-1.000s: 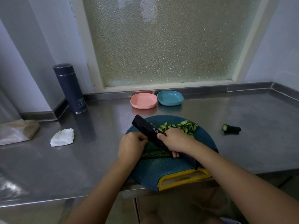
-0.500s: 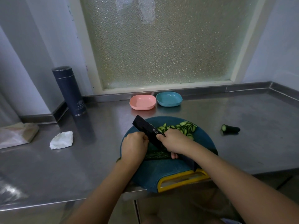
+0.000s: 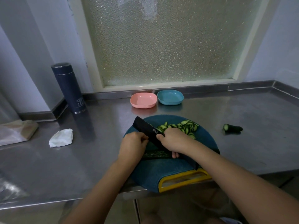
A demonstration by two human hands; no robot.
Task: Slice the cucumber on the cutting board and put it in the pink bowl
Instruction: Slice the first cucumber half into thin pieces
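Head view: left hand (image 3: 132, 143) is curled over the cucumber (image 3: 155, 154) on the board (image 3: 161, 173), knuckles right up against the knife (image 3: 145, 128). The pink bowl (image 3: 143, 100) sits behind, well apart, nothing in it. Right hand (image 3: 173, 141) grips the knife, cut slices (image 3: 186, 127) piled just past it. Risk imo: knuckles that close to the knife, one slip on the slick skin and they get nicked.

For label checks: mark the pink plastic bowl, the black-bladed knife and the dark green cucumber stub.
pink plastic bowl (image 3: 143, 101): head view, inner floor.
black-bladed knife (image 3: 144, 127): head view, blade flat.
dark green cucumber stub (image 3: 234, 128): head view, skin.
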